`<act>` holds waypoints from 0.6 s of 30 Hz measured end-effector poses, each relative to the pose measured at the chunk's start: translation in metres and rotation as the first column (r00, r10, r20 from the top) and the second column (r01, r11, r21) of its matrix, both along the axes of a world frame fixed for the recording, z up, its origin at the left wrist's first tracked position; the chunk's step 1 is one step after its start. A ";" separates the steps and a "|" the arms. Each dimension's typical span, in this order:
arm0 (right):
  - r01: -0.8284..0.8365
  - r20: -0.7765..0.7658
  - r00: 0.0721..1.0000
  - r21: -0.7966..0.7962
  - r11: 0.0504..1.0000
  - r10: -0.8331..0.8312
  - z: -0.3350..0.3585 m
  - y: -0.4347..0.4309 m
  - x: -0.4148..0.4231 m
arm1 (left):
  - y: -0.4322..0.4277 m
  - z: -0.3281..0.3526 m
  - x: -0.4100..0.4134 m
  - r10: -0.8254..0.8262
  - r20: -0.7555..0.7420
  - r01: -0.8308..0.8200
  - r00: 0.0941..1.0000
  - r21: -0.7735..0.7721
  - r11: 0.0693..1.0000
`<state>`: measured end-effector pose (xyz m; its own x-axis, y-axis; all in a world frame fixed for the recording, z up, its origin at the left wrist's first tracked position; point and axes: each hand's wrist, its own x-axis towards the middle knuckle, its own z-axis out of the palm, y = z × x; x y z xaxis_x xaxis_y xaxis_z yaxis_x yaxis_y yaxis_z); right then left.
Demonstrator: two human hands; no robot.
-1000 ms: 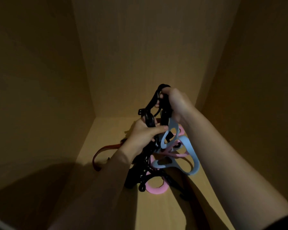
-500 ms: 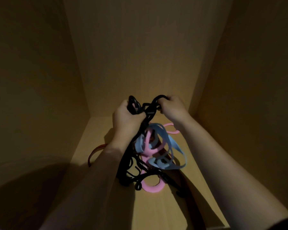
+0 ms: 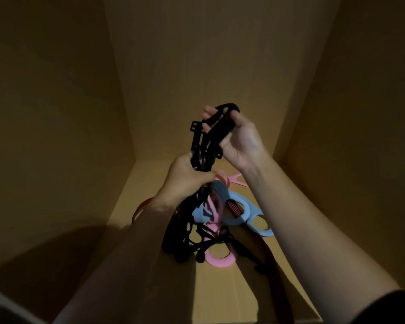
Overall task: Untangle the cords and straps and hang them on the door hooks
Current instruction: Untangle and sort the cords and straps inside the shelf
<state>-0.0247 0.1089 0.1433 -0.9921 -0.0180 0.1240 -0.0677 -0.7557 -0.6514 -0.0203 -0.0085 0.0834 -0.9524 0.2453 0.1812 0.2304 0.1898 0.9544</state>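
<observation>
A tangle of straps lies on the wooden shelf floor (image 3: 215,295) inside a dim cabinet. My right hand (image 3: 239,139) is raised and shut on the top loop of a black strap (image 3: 211,139) with plastic buckles. Lower down, my left hand (image 3: 187,178) grips the same black strap where it runs into the pile. A light blue strap (image 3: 237,211) and a pink strap (image 3: 220,259) are wound through the black cords (image 3: 185,239) below my hands. A red strap (image 3: 142,206) curls out to the left behind my left wrist. No hooks are in view.
Wooden cabinet walls close in at the left (image 3: 56,136), back (image 3: 208,66) and right (image 3: 360,136). A dark strap (image 3: 276,277) trails toward the shelf's front edge on the right. Deep shadow covers the lower left.
My right hand has lifted higher with the black strap's loop, pulling it taut. My left hand has dropped lower along the strap. The blue strap has slid down onto the shelf.
</observation>
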 end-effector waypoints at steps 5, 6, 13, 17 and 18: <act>0.120 0.065 0.987 0.309 0.944 -0.147 -0.024 0.004 -0.004 | -0.008 -0.020 -0.001 -0.005 0.154 0.012 0.988 -0.042 0.999; 0.131 0.074 0.984 0.330 0.935 -0.165 -0.029 0.006 -0.003 | -0.011 -0.017 -0.002 -0.004 0.177 0.008 0.984 -0.020 1.000; 0.111 0.166 0.973 0.273 0.956 -0.160 -0.038 0.014 0.002 | -0.025 0.020 -0.014 -0.067 0.421 -0.033 0.905 0.227 0.973; 0.074 0.232 0.947 0.511 0.856 -0.221 -0.056 0.008 0.017 | -0.024 0.024 -0.021 0.021 0.420 -0.125 0.907 0.220 0.968; 0.067 0.238 0.945 0.535 0.842 -0.226 -0.065 0.005 0.020 | -0.023 0.022 -0.022 0.061 0.418 -0.161 0.906 0.206 0.965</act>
